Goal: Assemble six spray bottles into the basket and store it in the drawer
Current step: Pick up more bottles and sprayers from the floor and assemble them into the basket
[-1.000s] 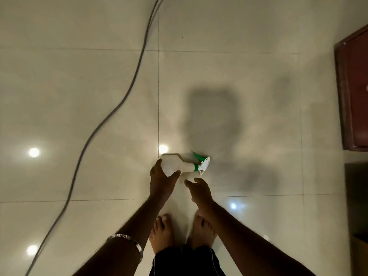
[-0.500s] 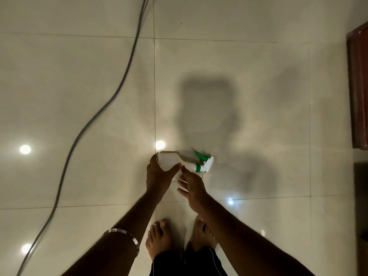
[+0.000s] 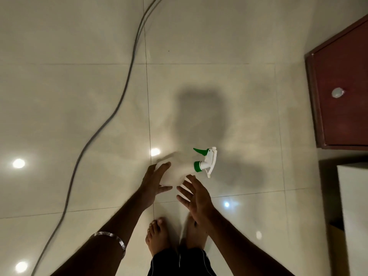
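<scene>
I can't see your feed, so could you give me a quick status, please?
Left hand grips the spray bottle. Right hand open beside it. Grey cable on the floor to the left, clear of the feet.

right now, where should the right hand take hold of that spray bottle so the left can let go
Likely the narrow neck just below the green collar, coming from the near side. The spray bottle lies tilted with its head pointing right, and the left hand already grips the wide base. The right hand is open just beside the body, so its fingers could curl round the slim neck; the trigger looks less secure.
</scene>
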Tool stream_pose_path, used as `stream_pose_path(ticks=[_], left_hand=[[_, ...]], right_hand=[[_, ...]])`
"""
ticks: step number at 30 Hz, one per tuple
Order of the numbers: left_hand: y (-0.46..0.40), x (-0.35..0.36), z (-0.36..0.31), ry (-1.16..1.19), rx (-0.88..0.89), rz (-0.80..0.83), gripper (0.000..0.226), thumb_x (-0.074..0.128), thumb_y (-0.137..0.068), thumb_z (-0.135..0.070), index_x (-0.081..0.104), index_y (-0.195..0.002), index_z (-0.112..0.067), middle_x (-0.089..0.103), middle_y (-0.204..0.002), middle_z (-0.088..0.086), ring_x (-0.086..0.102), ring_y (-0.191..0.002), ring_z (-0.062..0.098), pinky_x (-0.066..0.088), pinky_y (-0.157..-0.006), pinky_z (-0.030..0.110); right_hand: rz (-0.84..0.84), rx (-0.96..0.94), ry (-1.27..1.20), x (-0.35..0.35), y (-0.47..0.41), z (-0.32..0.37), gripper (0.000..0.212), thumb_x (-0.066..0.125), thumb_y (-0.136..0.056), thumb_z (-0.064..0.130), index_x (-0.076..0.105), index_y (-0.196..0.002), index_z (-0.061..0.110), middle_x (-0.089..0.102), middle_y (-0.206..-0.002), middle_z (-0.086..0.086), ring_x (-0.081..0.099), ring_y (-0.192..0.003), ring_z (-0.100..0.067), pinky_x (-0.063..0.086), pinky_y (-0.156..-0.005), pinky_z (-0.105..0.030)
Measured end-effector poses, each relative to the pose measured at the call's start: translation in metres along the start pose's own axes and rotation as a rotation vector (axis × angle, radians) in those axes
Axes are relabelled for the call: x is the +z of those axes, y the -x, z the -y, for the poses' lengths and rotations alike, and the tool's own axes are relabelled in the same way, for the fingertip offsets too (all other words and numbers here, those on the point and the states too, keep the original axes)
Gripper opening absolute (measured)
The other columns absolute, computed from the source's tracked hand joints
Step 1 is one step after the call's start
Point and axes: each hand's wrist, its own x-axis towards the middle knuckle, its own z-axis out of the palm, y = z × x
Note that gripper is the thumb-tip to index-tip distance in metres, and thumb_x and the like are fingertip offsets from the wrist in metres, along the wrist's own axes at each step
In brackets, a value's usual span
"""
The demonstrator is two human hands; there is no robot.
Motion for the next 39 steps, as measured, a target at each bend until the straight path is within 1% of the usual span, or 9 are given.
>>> stream_pose_path(ticks=[3, 8, 13, 17, 19, 22, 25, 31, 39], left_hand=[[0.031, 0.006, -0.019, -0.006, 0.001, 0.106, 0.051, 0.071, -0.080, -0.045, 0.054, -0.123, -0.024, 0.052, -0.128, 0.007, 0.058, -0.114, 0.034, 0.060, -0.076, 0.047], [0.088, 0.029, -0.059, -0.068, 0.052, 0.133, 0.066, 0.073, -0.073, -0.053, 0.051, -0.126, -0.019, 0.056, -0.128, 0.010, 0.062, -0.113, 0.030, 0.059, -0.080, 0.050], [0.157, 0.064, -0.099, -0.136, 0.150, 0.166, 0.047, 0.066, -0.084, -0.048, 0.058, -0.121, -0.020, 0.060, -0.122, 0.001, 0.060, -0.114, 0.021, 0.060, -0.082, 0.044], [0.221, 0.095, -0.122, -0.245, 0.225, 0.160, 0.037, 0.062, -0.089, -0.043, 0.063, -0.118, -0.019, 0.062, -0.120, 0.000, 0.058, -0.114, 0.017, 0.058, -0.085, 0.043], [0.256, 0.112, -0.129, -0.304, 0.256, 0.137, 0.034, 0.060, -0.092, -0.039, 0.060, -0.118, -0.017, 0.059, -0.122, 0.002, 0.057, -0.114, 0.019, 0.057, -0.088, 0.045], [0.304, 0.138, -0.134, -0.358, 0.303, 0.115, 0.014, 0.058, -0.094, -0.034, 0.061, -0.098, -0.020, 0.060, -0.110, 0.000, 0.059, -0.102, 0.014, 0.058, -0.085, 0.045], [0.349, 0.169, -0.139, -0.391, 0.339, 0.131, 0.019, 0.057, -0.095, -0.031, 0.064, -0.079, -0.025, 0.064, -0.097, -0.002, 0.061, -0.092, 0.011, 0.058, -0.081, 0.042], [0.421, 0.232, -0.134, -0.466, 0.351, 0.194, 0.009, 0.058, -0.095, -0.023, 0.062, -0.091, -0.015, 0.063, -0.106, 0.004, 0.061, -0.097, 0.018, 0.057, -0.067, 0.034], [0.497, 0.331, -0.112, -0.686, 0.358, 0.290, 0.006, 0.055, -0.093, -0.014, 0.061, -0.094, -0.012, 0.063, -0.111, 0.012, 0.062, -0.097, 0.023, 0.060, -0.075, 0.042]], right_hand=[[0.033, -0.039, 0.034, 0.003, 0.033, 0.020, 0.034, 0.057, -0.098, 0.032, 0.059, -0.128, 0.016, 0.068, -0.125, -0.008, 0.066, -0.114, -0.030, 0.056, -0.092, -0.047], [0.070, -0.122, 0.016, 0.009, 0.095, 0.059, 0.032, 0.062, -0.096, 0.028, 0.060, -0.127, 0.019, 0.070, -0.121, -0.008, 0.070, -0.108, -0.029, 0.060, -0.086, -0.048], [0.081, -0.243, -0.023, 0.007, 0.163, 0.100, 0.027, 0.065, -0.093, 0.025, 0.064, -0.120, 0.020, 0.067, -0.124, -0.010, 0.066, -0.113, -0.032, 0.059, -0.086, -0.051], [0.063, -0.321, -0.029, 0.001, 0.232, 0.125, 0.034, 0.072, -0.077, 0.032, 0.067, -0.109, 0.021, 0.070, -0.116, -0.007, 0.066, -0.111, -0.031, 0.060, -0.084, -0.049], [0.042, -0.343, -0.026, -0.004, 0.269, 0.135, 0.031, 0.072, -0.079, 0.030, 0.069, -0.109, 0.023, 0.072, -0.111, -0.005, 0.067, -0.108, -0.028, 0.060, -0.086, -0.049], [0.029, -0.366, -0.025, -0.016, 0.319, 0.144, 0.025, 0.069, -0.089, 0.026, 0.071, -0.114, 0.024, 0.074, -0.111, -0.004, 0.068, -0.108, -0.026, 0.060, -0.086, -0.044], [0.019, -0.410, -0.070, -0.035, 0.365, 0.150, 0.026, 0.065, -0.093, 0.027, 0.070, -0.118, 0.021, 0.073, -0.116, -0.005, 0.068, -0.110, -0.025, 0.061, -0.083, -0.040], [-0.041, -0.504, -0.164, -0.085, 0.445, 0.158, 0.024, 0.064, -0.093, 0.031, 0.072, -0.115, 0.024, 0.074, -0.113, 0.000, 0.069, -0.110, -0.021, 0.061, -0.078, -0.036], [-0.168, -0.566, -0.366, -0.168, 0.533, 0.169, 0.025, 0.071, -0.088, 0.022, 0.072, -0.112, 0.015, 0.074, -0.111, -0.012, 0.069, -0.107, -0.028, 0.060, -0.070, -0.036]])
